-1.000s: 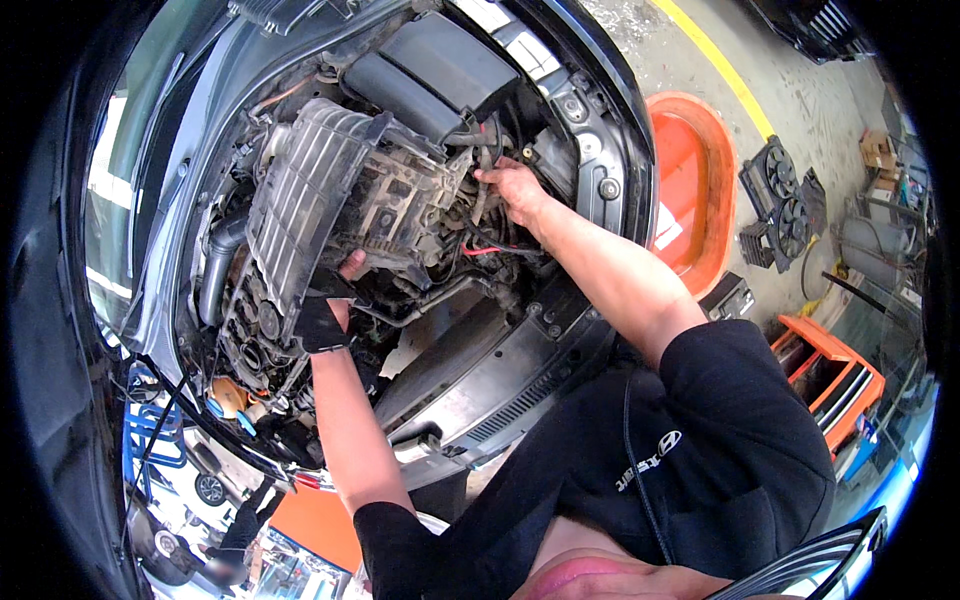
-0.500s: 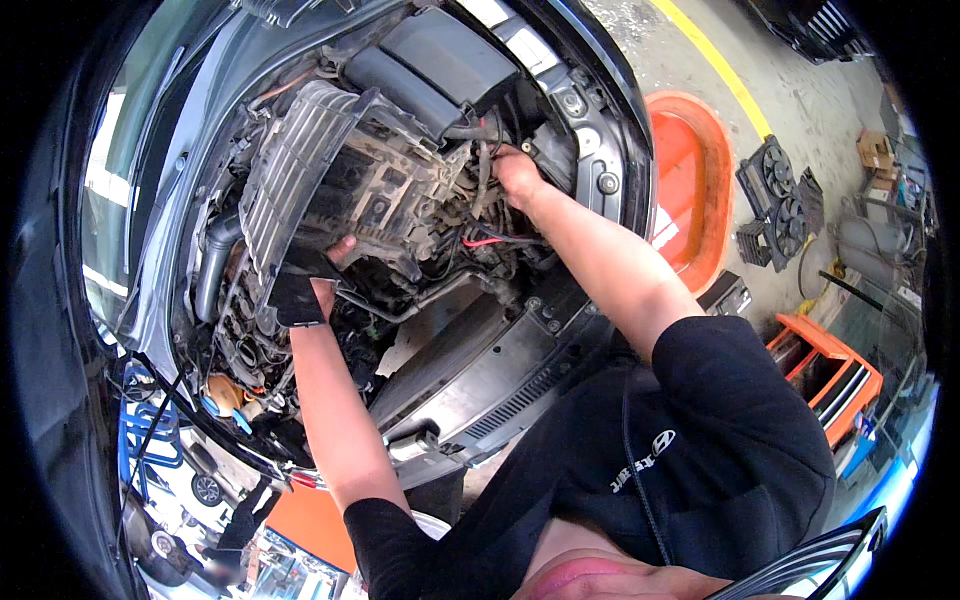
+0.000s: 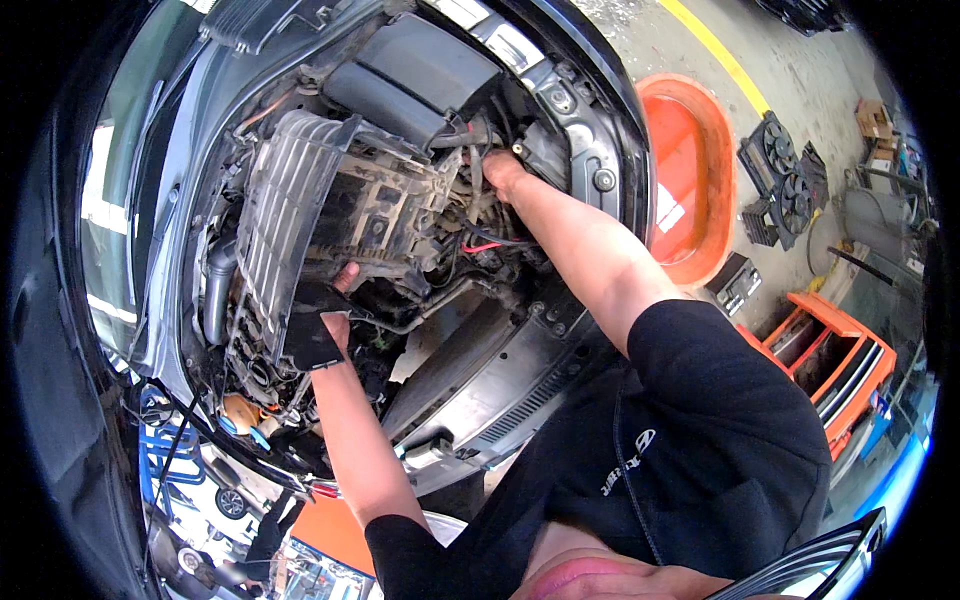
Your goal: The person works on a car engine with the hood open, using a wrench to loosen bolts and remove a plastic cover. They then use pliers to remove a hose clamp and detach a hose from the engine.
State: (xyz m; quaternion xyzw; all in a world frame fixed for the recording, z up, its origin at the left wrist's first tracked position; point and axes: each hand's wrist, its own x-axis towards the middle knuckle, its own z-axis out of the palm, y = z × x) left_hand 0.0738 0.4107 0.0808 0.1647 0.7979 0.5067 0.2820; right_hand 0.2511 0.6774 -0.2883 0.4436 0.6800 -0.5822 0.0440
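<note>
In the open engine bay of a dark car, your left hand (image 3: 318, 328), in a black fingerless glove, clamps the lower edge of a grey ribbed engine cover (image 3: 300, 225), which now stands tipped up higher than it did a second ago, its grimy underside turned toward you and its ribbed face toward nine o'clock. Your right hand (image 3: 500, 170) has gone deeper, toward one o'clock of the cover, among the hoses and a red cable (image 3: 480, 246); whether its fingers are closed on anything there you cannot tell, for the wiring hides them. The lift suggests the cover is coming free of the engine, while something at its far corner may yet want your right hand's attention. At twelve o'clock sits a black air box (image 3: 415, 70); at five o'clock, the radiator support (image 3: 490, 385). Beyond the wing, at three o'clock, an orange drain pan (image 3: 690, 175) lies on the concrete floor, with a pair of radiator fans (image 3: 785, 180) just beside it.
</note>
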